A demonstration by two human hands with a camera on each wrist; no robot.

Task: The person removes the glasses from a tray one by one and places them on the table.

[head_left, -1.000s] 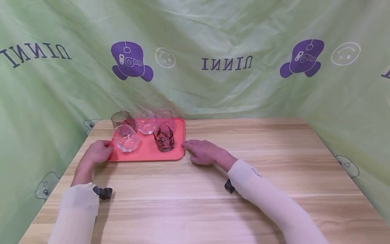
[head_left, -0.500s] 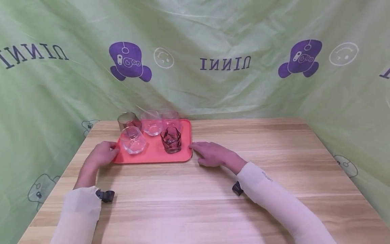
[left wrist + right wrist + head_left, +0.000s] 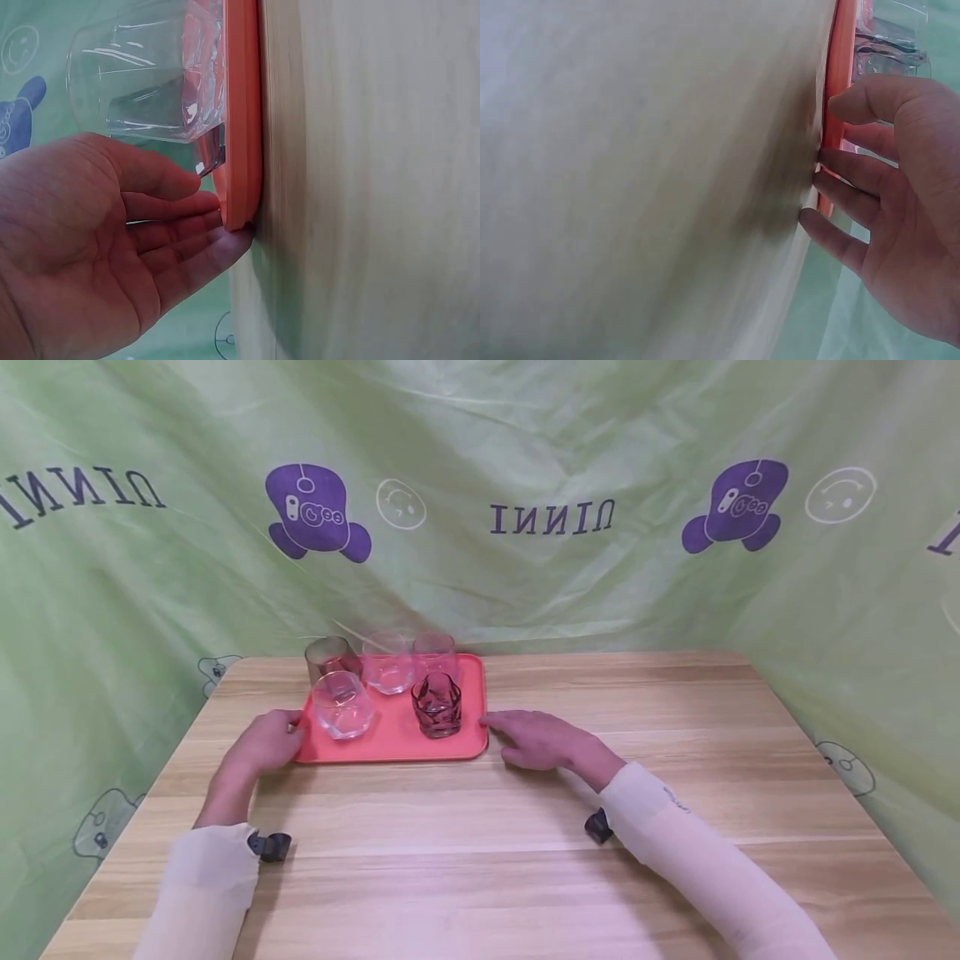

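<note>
A red tray point(image 3: 397, 747) lies at the back left of the table, carrying several drinking glasses. At its left end my left hand point(image 3: 270, 742) holds the rim; the left wrist view puts the thumb by the upper side and fingertips at the outer edge. My right hand point(image 3: 540, 740) touches the opposite end with extended fingers, the thumb lying close to the tray's side. A clear faceted glass point(image 3: 343, 714) stands nearest my left hand, and a dark purple glass point(image 3: 437, 706) nearest my right. Behind them are a brown tumbler point(image 3: 330, 662), another clear glass point(image 3: 388, 668) and a pinkish clear glass point(image 3: 435, 653).
The wooden table point(image 3: 450, 860) extends forward and to the right of the tray. A green printed curtain point(image 3: 480, 577) hangs close behind the table and along both sides. The rear glasses stand near this curtain.
The tray and its glasses have slid to the right along the table, both hands moving with it. The glasses keep their places on the tray.
</note>
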